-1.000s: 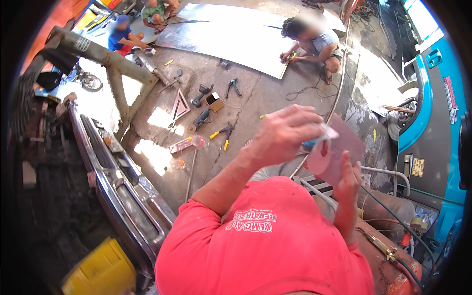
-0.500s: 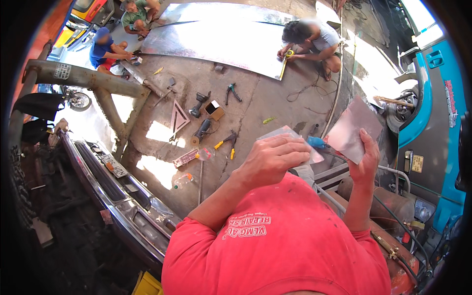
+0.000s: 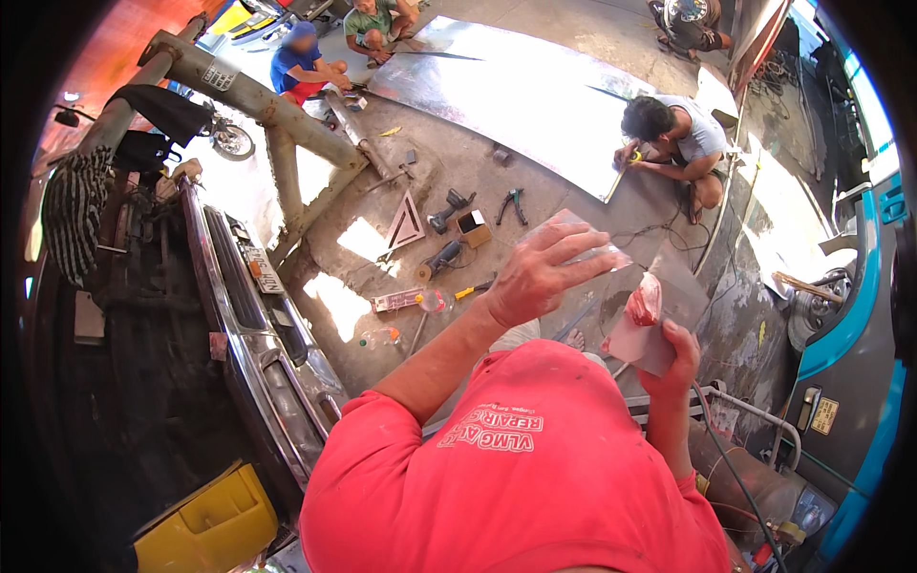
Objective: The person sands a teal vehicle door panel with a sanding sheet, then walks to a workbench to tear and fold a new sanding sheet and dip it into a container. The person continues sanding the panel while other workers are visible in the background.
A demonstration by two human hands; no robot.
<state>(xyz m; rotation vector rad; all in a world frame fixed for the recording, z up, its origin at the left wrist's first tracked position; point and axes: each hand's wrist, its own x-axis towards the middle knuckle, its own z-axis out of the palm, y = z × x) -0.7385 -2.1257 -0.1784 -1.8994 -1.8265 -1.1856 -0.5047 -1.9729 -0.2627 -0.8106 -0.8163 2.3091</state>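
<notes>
My right hand (image 3: 673, 358) grips the lower edge of a thin grey flat plate (image 3: 680, 296), thumb on its face. On the plate sits a smeared lump of pink-and-white paste (image 3: 646, 301). Just left of it, my left hand (image 3: 549, 269) holds a thin, pale flat sheet (image 3: 611, 256), with its fingers over the top. Most of that sheet is hidden under the fingers. Its free edge points at the plate, close to the paste; whether they touch I cannot tell.
On the concrete lie a set square (image 3: 407, 223), a drill (image 3: 449, 210), an angle grinder (image 3: 441, 258), a small box (image 3: 474, 229) and a plastic bottle (image 3: 382, 337). A person (image 3: 683, 143) crouches by a large metal sheet (image 3: 516, 100). A chrome bumper (image 3: 272, 325) stands left.
The view has swung, shifting the scene rightward. The grey plate has turned so the paste shows on its face. A blue thing seen between my hands earlier is out of sight.
</notes>
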